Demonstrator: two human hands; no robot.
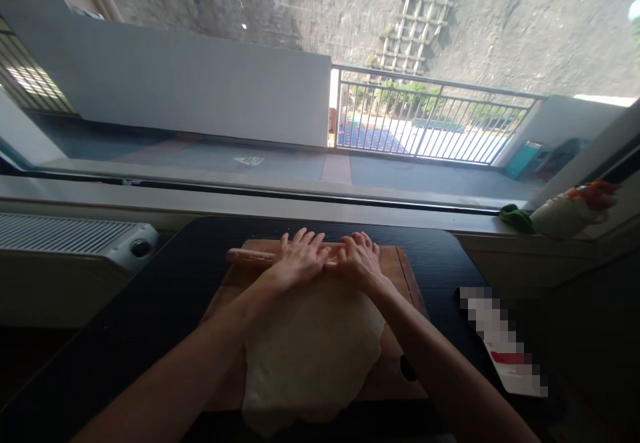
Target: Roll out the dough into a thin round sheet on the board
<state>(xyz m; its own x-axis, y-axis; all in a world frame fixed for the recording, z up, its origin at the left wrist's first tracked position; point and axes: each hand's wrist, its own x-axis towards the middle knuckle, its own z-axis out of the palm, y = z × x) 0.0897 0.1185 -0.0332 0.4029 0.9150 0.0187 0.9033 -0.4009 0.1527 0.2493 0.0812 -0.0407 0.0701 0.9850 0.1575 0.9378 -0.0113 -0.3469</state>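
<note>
A wooden rolling pin (250,257) lies crosswise near the far edge of a wooden cutting board (400,283). My left hand (301,258) rests on top of it, fingers spread and stretched forward past the pin. Close beside, my right hand (359,260) also lies over the pin with its fingers extended; that end of the pin is hidden beneath it. A wide, thin sheet of pale dough (315,350) spreads from the pin toward me. Its near edge hangs over the front of the board.
The board is on a black table (165,316) against a window sill (280,211). A white radiator (75,233) stands at left. On the right are a partly blurred packet (515,380) and, on the sill, a white pot (560,216) beside something green (517,218).
</note>
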